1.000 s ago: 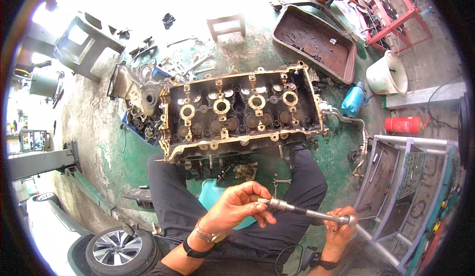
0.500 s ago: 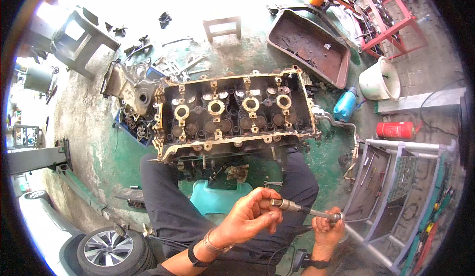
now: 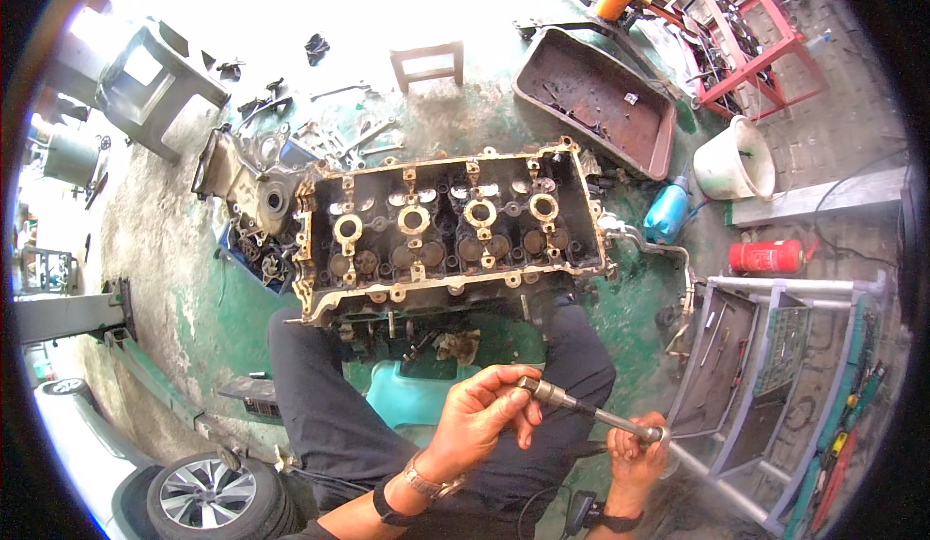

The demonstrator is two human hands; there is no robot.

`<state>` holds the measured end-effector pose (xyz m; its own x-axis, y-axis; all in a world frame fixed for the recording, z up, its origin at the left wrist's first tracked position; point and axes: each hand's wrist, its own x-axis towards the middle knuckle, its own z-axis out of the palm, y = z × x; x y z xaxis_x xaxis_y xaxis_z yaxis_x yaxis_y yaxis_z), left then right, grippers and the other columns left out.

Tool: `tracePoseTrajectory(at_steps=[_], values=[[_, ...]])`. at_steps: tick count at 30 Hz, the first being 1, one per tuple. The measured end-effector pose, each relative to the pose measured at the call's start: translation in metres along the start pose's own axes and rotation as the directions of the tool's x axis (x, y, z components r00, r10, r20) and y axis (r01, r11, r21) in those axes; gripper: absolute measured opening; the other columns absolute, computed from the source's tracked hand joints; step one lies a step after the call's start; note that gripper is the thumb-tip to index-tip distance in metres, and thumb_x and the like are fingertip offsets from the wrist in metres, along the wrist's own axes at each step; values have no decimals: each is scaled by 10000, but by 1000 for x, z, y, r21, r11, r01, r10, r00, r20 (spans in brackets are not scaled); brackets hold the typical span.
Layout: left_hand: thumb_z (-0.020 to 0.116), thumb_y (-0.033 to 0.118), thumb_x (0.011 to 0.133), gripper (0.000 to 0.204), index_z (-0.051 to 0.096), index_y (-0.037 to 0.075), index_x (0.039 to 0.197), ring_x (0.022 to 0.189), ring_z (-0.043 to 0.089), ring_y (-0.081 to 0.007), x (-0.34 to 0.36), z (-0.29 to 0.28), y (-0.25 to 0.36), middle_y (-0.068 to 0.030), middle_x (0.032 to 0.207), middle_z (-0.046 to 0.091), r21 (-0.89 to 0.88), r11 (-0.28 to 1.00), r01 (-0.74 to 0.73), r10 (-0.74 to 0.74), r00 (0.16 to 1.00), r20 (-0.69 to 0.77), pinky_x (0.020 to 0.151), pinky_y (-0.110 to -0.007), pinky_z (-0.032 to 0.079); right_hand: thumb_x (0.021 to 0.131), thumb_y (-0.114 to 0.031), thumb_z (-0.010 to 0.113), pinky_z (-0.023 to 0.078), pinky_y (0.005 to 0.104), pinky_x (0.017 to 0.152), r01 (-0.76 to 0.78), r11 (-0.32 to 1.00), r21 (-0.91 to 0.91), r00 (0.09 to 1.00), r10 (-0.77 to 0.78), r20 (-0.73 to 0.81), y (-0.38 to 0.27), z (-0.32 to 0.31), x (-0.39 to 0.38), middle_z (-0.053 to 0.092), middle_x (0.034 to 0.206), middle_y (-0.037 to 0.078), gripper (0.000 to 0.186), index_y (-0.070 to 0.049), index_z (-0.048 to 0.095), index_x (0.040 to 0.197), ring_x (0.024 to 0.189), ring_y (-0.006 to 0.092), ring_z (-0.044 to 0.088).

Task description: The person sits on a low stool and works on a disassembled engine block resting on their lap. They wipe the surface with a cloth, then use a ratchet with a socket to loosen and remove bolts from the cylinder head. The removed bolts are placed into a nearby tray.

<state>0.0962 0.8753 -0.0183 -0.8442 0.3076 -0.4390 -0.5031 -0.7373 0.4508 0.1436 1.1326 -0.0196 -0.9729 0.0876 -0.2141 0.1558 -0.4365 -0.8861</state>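
Left grip (image 3: 481, 422) is pinching socket end of metal socket tool (image 3: 599, 416); right grip (image 3: 636, 453) is wrapping its other end. Tool is slanting over dark-trousered legs (image 3: 310, 375). Compared with second ago, I'm seeing it tilting more steeply across view, both hands keeping hold; I'm judging that handling is staying with tool itself. Beyond hands, teal plastic item (image 3: 412, 400) is showing between legs. Oily cylinder head (image 3: 446, 225) is sitting near knees, no hand touching. Farther, brown tray (image 3: 605, 114) is lying on floor (image 3: 489, 104).
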Motion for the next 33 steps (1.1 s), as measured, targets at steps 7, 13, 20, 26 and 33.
tracePoseTrajectory(at_steps=[7,13,20,26,33], values=[[561,123,1006,225,598,-4,1188,601,616,-165,24,-2,-11,-104,842,663,-238,970,39,-49,998,-39,554,-288,530,727,-499,844,383,258,493,77,975,-209,993,-95,-75,-16,6,3,528,675,30,593,-42,568,985,535,100,481],[595,224,997,237,620,51,1157,658,558,-136,80,14,-29,-12,809,600,-350,930,111,-150,985,-88,595,-282,466,716,-294,896,439,225,548,156,885,-438,962,-237,-137,-42,20,19,640,997,118,570,6,607,1105,643,103,543],[537,215,1020,251,593,33,1183,894,639,-202,136,38,-49,-61,977,654,-396,915,70,-137,980,-142,822,-351,524,693,41,775,472,215,604,110,719,-686,975,-212,-66,-65,33,58,677,933,109,401,12,649,1073,671,78,546],[506,161,1020,267,567,-17,1209,1047,658,-277,156,42,-46,-154,1103,666,-448,894,18,-98,983,-155,932,-402,528,721,5,798,477,226,601,150,591,-792,978,-204,33,-68,32,85,684,919,87,387,-6,650,1078,683,83,567],[495,153,1021,263,564,-28,1200,1046,659,-303,177,47,-44,-185,1107,662,-487,874,-5,-91,981,-173,927,-418,537,740,-55,818,500,237,609,162,496,-853,977,-205,66,-69,33,107,701,959,102,370,-21,653,1069,696,103,607]])
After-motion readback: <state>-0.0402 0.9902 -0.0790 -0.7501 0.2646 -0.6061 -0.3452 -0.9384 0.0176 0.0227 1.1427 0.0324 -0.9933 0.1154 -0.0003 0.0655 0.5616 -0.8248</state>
